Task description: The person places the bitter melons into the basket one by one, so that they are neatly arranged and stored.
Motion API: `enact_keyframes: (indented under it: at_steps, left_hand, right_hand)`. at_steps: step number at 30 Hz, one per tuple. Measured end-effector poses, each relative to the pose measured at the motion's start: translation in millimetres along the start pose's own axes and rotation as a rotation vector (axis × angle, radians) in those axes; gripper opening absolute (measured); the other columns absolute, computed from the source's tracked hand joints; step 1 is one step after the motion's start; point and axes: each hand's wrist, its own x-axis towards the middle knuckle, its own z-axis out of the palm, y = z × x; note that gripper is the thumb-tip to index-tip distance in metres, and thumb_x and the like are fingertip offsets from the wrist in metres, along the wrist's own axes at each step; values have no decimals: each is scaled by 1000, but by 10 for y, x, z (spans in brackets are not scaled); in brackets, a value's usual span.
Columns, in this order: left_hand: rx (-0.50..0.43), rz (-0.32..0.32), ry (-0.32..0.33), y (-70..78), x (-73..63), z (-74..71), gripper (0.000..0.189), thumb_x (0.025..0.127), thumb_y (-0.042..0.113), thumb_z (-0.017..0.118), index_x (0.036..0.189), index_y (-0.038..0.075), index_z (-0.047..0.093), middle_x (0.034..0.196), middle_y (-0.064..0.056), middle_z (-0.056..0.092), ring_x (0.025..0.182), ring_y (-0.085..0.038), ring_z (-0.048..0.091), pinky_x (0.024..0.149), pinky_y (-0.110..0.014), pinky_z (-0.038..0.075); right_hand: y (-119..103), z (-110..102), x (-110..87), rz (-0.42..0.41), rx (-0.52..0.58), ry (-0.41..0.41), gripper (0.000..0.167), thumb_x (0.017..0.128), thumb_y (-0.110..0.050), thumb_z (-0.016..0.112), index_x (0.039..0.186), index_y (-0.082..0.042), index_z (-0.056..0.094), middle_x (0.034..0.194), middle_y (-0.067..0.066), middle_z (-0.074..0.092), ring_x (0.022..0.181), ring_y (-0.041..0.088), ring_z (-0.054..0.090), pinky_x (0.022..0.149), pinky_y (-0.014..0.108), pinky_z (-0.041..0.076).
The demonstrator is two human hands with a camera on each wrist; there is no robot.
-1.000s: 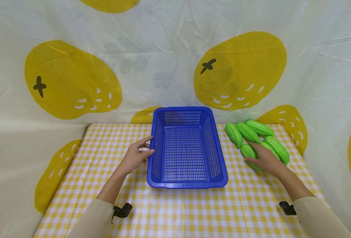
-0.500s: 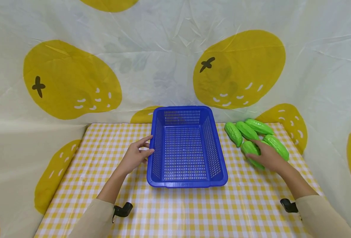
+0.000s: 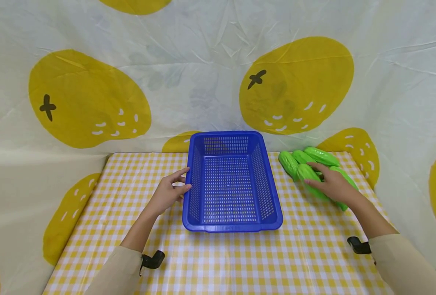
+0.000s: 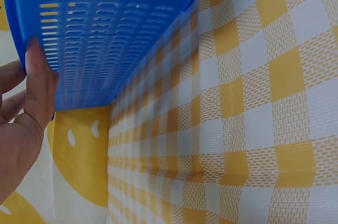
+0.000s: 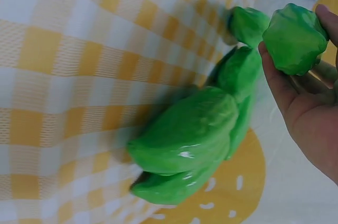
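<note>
In the head view, the blue basket (image 3: 232,228) sits near the middle of the bench (image 3: 240,262), within reach of both sides, and the person's left grip (image 3: 167,193) rests loose-fingered against its left edge, probably to steady it. The right grip (image 3: 335,186) is closed round one ridged green gourd (image 3: 308,174) to the basket's right, beside the other gourds (image 3: 321,156), which lie bunched together at the far right. Small raised marks on the basket's near rim are too small to read. In the left wrist view, the thumb lies along the outside of the slotted wall, a touch that looks meant to brace more than to lift. In the right wrist view, thumb and fingers hold the gourd from opposite sides, clear of the checked cloth (image 5: 79,44), a hold that seems suited to its rounded, bumpy body; no brand or label shows.
</note>
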Motion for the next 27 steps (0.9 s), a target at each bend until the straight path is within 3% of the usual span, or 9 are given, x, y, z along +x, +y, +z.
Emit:
enact_keyframes:
  at_steps: [13,23,27]
  left_hand:
    - [-5,3,0,-9,18,7,62,100,4,67,157,12,45,123,-26,59,73,-17,72,59,-37,67]
    - [-4,8,-8,-8,23,-2,62,100,4,67,157,11,45,122,-26,60,73,-16,72,64,-50,67]
    - [-8,10,-10,0,23,-4,62,100,4,67,157,11,45,123,-26,60,74,-16,72,64,-50,67]
  right_hand:
    - [-209,-177,103,-52,103,-38,71,108,-40,55,164,-6,26,165,28,26,143,57,34,111,74,40]
    - [-480,-258,269,-112,86,-41,68,108,-34,57,163,-7,28,163,26,32,141,53,41,111,70,44]
    - [-617,-302,347,-113,101,-60,69,108,-36,57,164,-11,26,166,23,29,143,53,39,112,71,42]
